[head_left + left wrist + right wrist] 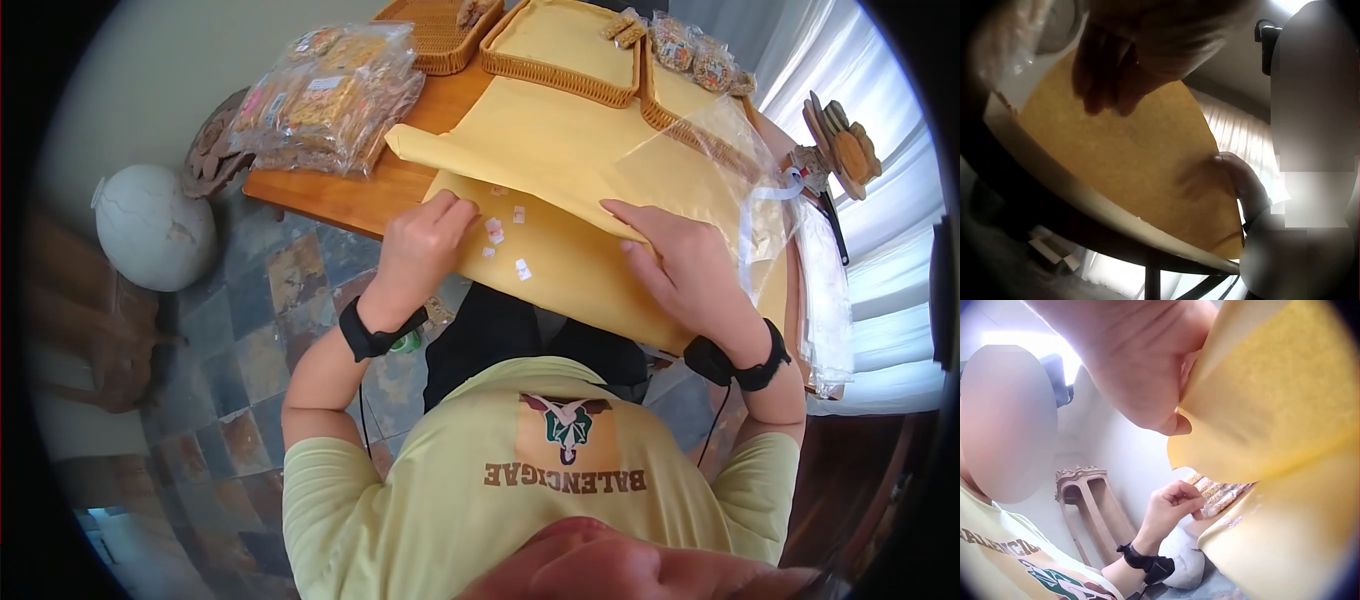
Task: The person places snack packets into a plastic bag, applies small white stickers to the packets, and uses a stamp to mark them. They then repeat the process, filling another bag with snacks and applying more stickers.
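A large yellow paper-like sheet [580, 190] is folded back, its near edge raised over the part beneath. My right hand [690, 262] grips that raised edge, thumb below and fingers above. In the right wrist view the thumb [1179, 422] presses against the sheet. Several small white-and-red printed pieces [494, 231] lie on the lower yellow surface. Beside them, at the left edge, is my left hand [425, 248], fingers curled and tips drawn together. In the left wrist view a pale speck shows between its fingertips [1092, 107]; I cannot tell what it is.
Bagged snacks [325, 95] are piled at the left of the wooden table [330, 200]. Wicker baskets [560, 75] line the back, one bearing bagged balls [690, 50]. Clear plastic film [700, 160] lies at the right. A white jar [155, 228] stands on the tiled floor.
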Available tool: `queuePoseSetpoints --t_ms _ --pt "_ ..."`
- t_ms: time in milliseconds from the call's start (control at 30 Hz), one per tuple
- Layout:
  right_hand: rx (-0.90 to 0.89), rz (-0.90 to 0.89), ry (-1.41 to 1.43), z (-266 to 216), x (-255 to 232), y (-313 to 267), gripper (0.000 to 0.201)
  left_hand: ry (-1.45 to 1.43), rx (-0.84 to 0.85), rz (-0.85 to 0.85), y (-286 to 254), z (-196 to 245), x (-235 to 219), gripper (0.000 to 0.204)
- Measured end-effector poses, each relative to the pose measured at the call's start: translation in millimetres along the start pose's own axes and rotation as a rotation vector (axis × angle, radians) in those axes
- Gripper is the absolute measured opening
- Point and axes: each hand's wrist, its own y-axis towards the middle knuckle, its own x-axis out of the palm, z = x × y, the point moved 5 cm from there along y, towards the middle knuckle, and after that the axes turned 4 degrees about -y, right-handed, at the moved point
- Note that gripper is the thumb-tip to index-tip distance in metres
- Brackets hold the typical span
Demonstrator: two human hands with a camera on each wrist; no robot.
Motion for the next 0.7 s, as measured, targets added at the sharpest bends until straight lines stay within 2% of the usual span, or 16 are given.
queuePoseSetpoints --t_ms 67,167,233,300,333,433,533,567,633,700 --pt "-0.001 -0.014 0.022 2 -2 2 0.035 0.1 0.09 -0.021 3 9 10 0.014" --pt "-0.027 -0.019 0.079 9 6 2 0.035 0.159 0.136 -0.108 3 16 30 0.013" --pt "-0.053 -0.01 0.114 13 12 0 0.036 0.165 0.097 -0.166 0 13 36 0.01" --pt "-0.14 0.081 0.096 13 14 -2 0.03 0.213 0.138 -0.097 -1 14 34 0.019" --pt "-0.133 0.082 0.103 14 15 -2 0.03 0.142 0.068 -0.163 -2 10 34 0.028" --pt "-0.151 0.067 0.122 16 18 -3 0.029 0.07 0.04 -0.191 -3 9 29 0.025" --pt "-0.17 0.089 0.15 17 20 -2 0.028 0.095 0.117 -0.251 -8 12 27 0.026" --pt "-0.177 0.099 0.154 17 20 -2 0.028 0.096 0.117 -0.253 -9 12 28 0.026" --pt "-0.186 0.114 0.156 18 20 -1 0.029 -0.006 0.048 -0.153 -10 10 26 0.023" --pt "-0.148 0.053 0.143 19 23 -2 0.028 -0.038 -0.005 -0.102 -7 12 24 0.018"
